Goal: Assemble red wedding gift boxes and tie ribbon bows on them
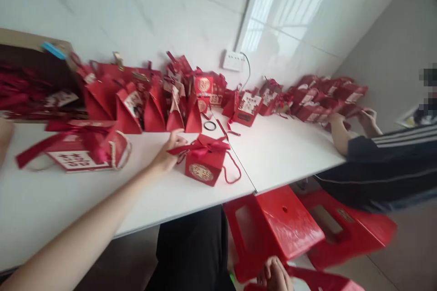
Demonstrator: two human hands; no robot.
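Left hand (170, 151) touching a small red cardboard gift box (208, 161) tied with a dark red satin bow (205, 146)

In the head view, the small gift box is standing on a long white tabletop (280, 150), showing a round gold emblem and trailing a twisted red cord handle (235, 179) on its right. The left hand's fingers are meeting the bow's left end; whether they are pinching it, I cannot tell. The right hand (275, 276) is hovering low by the glossy red plastic stools (290, 227), well apart from the left, its fingers curling; I cannot tell whether it is gripping anything.

At far left, an open brown cardboard carton (25, 34) is holding a heap of dark red ribboned pieces (22, 86). A larger red gift box with a white label (80, 160) is lying in front of it. Upright red peaked boxes (155, 109) are lining the wall, hiding their contents. At right, a co-worker's hands (338, 132) are reaching toward piled red boxes (314, 100).
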